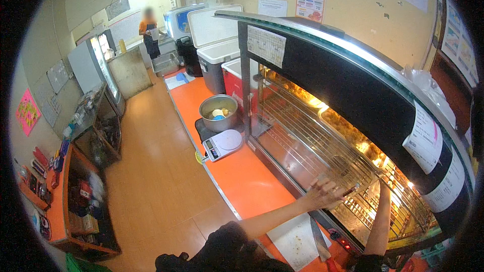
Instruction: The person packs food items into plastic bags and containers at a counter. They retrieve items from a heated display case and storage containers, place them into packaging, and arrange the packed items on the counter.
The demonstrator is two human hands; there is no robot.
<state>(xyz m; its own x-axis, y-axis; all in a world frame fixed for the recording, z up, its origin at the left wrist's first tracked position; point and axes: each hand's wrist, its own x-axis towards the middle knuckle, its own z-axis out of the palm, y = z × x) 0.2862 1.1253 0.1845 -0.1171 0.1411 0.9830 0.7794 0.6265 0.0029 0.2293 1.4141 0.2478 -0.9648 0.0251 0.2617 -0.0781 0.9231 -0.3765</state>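
A glass-fronted food warmer (280, 158) with wire racks (302, 128) stands before me, lit inside. My left hand (326, 193) is at its glass front, fingers spread around a thin dark object (351, 190) that I cannot identify. My right hand (384, 180) reaches inside, close to the near end of a metal tray (379, 162) of browned food on the upper rack. Its fingers are mostly hidden, so its hold cannot be told. Below my left forearm lie a white cutting board (297, 241) with crumbs and a knife (320, 240) with a red handle.
On the orange counter (253, 185) are a digital kitchen scale (223, 144) and a metal pot (218, 111). Beyond stand a red cooler (232, 79) and a grey cooler (217, 60), its lid raised. A person (149, 32) stands at the far end. Orange shelving (62, 196) lines the left wall.
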